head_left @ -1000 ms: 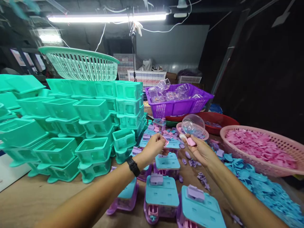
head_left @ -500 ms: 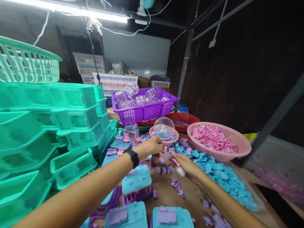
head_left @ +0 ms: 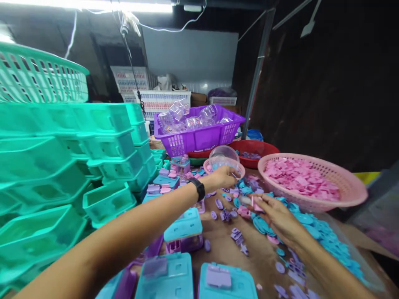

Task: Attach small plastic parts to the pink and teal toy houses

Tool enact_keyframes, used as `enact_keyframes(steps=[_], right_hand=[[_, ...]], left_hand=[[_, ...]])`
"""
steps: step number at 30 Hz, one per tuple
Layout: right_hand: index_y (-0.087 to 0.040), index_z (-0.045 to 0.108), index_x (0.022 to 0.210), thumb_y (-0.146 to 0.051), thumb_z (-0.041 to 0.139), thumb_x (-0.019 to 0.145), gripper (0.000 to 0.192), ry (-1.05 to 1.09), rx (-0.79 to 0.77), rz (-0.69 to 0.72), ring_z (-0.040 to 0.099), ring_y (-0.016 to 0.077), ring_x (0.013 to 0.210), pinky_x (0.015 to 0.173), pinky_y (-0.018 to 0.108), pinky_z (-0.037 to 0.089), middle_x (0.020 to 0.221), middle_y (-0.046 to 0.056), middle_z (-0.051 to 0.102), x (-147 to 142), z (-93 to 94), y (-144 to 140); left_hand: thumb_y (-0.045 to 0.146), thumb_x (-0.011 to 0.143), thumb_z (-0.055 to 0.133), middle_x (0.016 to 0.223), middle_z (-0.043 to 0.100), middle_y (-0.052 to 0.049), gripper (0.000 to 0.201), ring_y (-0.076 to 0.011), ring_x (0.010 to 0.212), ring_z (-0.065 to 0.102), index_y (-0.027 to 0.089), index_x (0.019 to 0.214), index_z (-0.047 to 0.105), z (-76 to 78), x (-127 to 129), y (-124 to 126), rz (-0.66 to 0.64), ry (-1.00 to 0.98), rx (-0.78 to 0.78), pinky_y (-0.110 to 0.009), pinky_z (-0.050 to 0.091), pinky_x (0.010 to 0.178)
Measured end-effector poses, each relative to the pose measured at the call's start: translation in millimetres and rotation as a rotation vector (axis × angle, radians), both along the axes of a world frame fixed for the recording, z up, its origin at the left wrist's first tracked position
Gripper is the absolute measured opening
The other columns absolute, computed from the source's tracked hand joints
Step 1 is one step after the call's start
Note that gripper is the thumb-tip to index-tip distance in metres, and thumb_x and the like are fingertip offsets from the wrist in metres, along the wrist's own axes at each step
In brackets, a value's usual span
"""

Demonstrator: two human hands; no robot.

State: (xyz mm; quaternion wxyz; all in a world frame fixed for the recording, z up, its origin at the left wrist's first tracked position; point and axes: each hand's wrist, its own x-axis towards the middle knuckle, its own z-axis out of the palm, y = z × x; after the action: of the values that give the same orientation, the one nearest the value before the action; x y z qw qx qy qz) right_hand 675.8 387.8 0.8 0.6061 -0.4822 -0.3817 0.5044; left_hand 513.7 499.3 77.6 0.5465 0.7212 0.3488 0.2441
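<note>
1. The left hand [head_left: 222,177], black watch on its wrist, has pushed forward since half a second ago and now sits right at the near rim of the small round pink mesh basket [head_left: 209,168] with the clear plastic dome [head_left: 223,157] in it; its grip is curled together at the fingertips, on what I cannot tell
2. The right hand [head_left: 276,216] has drawn back, away from that small pink basket, and hovers over the scattered blue plastic discs [head_left: 314,232] on the brown tabletop [head_left: 224,245]
3. Its grip is clamped on a small pink plastic piece [head_left: 257,203], pinched at the fingertips; a second ago both hands were close together, now they are apart
4. My reading: one part is in hand, and the left hand is going after something at the basket
5. The big pink basket of pink chips [head_left: 311,182] lies to the right of the small one
</note>
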Motion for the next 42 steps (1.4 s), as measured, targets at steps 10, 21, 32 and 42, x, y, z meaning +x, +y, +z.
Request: enact_keyframes(steps=[10,21,32,42], right_hand=[[-0.026,0.056,0.078,-0.058,0.074,0.07,0.038,0.12,0.25,0.082,0.059,0.0141,0.07,0.066,0.027,0.052,0.071,-0.005,0.06,-108,4.4,91],[-0.02,0.071,0.07,-0.054,0.078,0.065,0.035,-0.458,0.384,0.16,0.061,0.0209,0.076,0.079,0.035,0.047,0.072,0.002,0.07,-110,6.0,127],[-0.023,0.072,0.064,-0.039,0.072,0.07,0.016,-0.749,0.508,0.246,0.056,0.018,0.06,0.064,0.03,0.04,0.062,-0.001,0.07,-105,13.9,143],[-0.023,0.073,0.079,-0.027,0.065,0.088,0.012,-0.967,0.468,0.086,0.068,0.0254,0.09,0.089,0.039,0.047,0.087,0.005,0.078,-115,-5.8,128]], left_hand=[[0.003,0.079,0.063,0.061,0.065,0.0,0.009,-0.0103,0.053,0.063,0.012,0.082,0.064,8.3,-65,-8,0.141,0.066,0.043,-0.022,0.053,0.056],[0.005,0.077,0.065,0.07,0.071,-0.006,0.01,-0.0206,0.071,0.068,0.013,0.076,0.072,-8.2,-114,16,0.299,0.343,0.535,-0.027,0.048,0.064],[-0.005,0.069,0.047,0.129,0.066,-0.012,0.06,-0.0347,0.124,0.047,0.018,0.12,0.07,-24.8,-133,-2,0.001,0.753,0.87,-0.051,0.038,0.099],[-0.006,0.068,0.043,0.13,0.065,-0.014,0.064,-0.0374,0.127,0.045,0.019,0.121,0.07,-27.5,-129,-5,-0.029,0.86,0.906,-0.059,0.035,0.098]])
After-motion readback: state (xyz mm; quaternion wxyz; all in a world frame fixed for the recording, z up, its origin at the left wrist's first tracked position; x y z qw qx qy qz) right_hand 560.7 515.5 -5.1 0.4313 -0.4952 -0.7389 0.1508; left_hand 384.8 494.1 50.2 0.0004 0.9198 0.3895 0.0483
